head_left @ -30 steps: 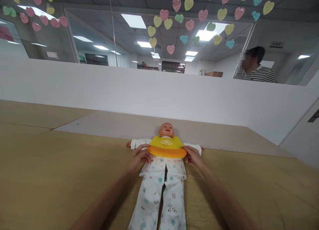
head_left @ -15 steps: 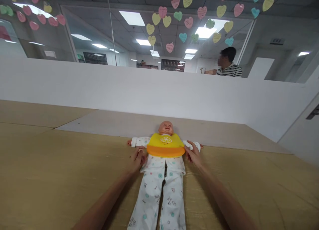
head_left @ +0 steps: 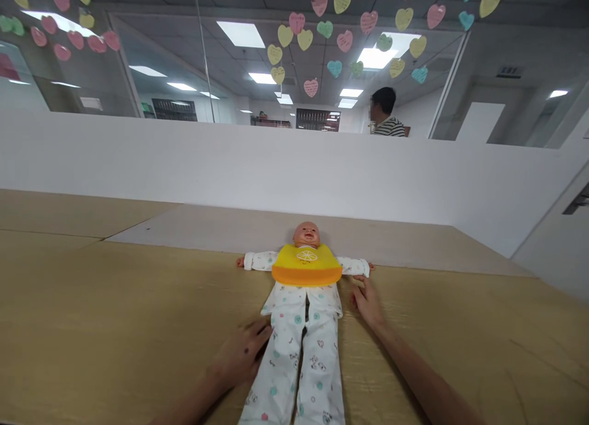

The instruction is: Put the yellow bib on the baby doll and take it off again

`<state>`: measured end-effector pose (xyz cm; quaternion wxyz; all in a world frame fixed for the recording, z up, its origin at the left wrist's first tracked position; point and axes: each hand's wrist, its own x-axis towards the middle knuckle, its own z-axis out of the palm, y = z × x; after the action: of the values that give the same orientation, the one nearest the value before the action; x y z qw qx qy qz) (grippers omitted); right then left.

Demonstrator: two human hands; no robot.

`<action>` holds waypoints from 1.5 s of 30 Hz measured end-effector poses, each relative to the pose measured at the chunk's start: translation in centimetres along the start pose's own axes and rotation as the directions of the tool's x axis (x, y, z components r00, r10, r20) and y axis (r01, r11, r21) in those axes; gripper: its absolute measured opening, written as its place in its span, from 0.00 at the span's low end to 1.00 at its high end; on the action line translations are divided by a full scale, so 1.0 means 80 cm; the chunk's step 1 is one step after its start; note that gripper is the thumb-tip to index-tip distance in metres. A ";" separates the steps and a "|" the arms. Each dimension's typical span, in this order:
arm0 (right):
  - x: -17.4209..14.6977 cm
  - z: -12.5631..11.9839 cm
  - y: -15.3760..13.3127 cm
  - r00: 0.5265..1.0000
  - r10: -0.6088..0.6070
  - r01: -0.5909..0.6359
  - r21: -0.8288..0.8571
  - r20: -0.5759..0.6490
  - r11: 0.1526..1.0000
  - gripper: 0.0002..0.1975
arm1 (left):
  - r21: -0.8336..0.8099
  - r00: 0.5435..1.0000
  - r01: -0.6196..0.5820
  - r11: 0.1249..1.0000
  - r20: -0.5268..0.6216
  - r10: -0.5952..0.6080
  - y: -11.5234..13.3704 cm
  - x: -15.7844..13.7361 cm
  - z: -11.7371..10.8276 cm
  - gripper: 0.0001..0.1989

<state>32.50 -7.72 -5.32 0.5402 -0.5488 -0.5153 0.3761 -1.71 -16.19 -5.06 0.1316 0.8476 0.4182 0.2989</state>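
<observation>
A baby doll (head_left: 306,234) lies on its back, arms spread out to both sides. It wears white printed pajamas, the trousers (head_left: 317,363) reaching the bottom of the view. Over its chest lies a yellow bib (head_left: 307,257) with an orange lower pocket and a white citrus-slice print. My left hand (head_left: 248,348) rests beside the trouser leg on the left, fingertips at the cloth; its fingers look loosely stretched and hold nothing I can see. Just below the doll's sleeve (head_left: 355,266) on the right is my right hand (head_left: 367,299), fingers apart, index finger pointing out, nothing held.
The doll lies on a tan, sheet-covered surface (head_left: 138,314) that meets a grey strip (head_left: 391,238) and a low white wall (head_left: 257,161). Glass above carries heart-shaped notes (head_left: 344,42). Behind it is a person in a striped top (head_left: 390,127). A door handle (head_left: 577,201) shows at right.
Both hands have come off the bib's edges. My left hand moved down toward the trouser leg, my right slightly down and outward. The person behind the glass moved left.
</observation>
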 end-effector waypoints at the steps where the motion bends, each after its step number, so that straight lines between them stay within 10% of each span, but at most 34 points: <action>1: 0.001 0.001 0.002 1.000 -0.001 0.001 -0.005 0.005 1.000 0.26 | 0.000 0.997 -0.049 0.999 0.058 0.049 0.010 -0.001 0.000 0.09; 7: 0.006 0.000 0.013 0.999 -0.017 0.017 -0.017 0.036 1.000 0.25 | 0.084 0.957 -0.241 0.967 0.187 0.223 0.020 -0.004 -0.003 0.11; 12: 0.007 0.003 0.009 0.998 -0.027 0.030 -0.045 0.057 0.999 0.25 | 0.171 0.994 0.061 0.983 -0.102 -0.044 -0.037 0.028 -0.016 0.10; 16: 0.012 0.004 0.010 0.998 -0.049 0.052 -0.083 0.031 0.995 0.26 | 0.023 0.878 0.323 0.946 -0.381 -0.291 -0.086 0.076 -0.034 0.06; 21: 0.040 -0.018 0.030 0.966 -0.243 0.207 -0.304 -0.084 0.930 0.24 | 0.144 0.831 0.335 0.931 -0.511 -0.220 -0.139 0.115 -0.037 0.11; 30: 0.131 -0.072 0.056 0.875 -0.268 -0.006 -0.563 -0.404 0.826 0.32 | 0.393 0.920 0.198 0.898 -0.392 -0.031 -0.202 0.137 -0.029 0.21; 37: 0.137 -0.074 0.058 0.969 -0.190 0.060 -0.591 -0.160 0.804 0.27 | 0.377 0.939 0.207 0.903 -0.335 -0.076 -0.233 0.132 -0.033 0.22; 45: 0.138 -0.078 0.061 0.969 -0.136 -0.011 -0.590 -0.204 0.808 0.22 | 0.241 0.902 0.282 0.929 -0.397 -0.171 -0.223 0.125 -0.035 0.24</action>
<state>41.41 2.28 -7.64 0.4144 -0.7118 -0.5558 0.1123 -9.98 2.58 -7.37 -0.0418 0.7312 0.5716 0.3700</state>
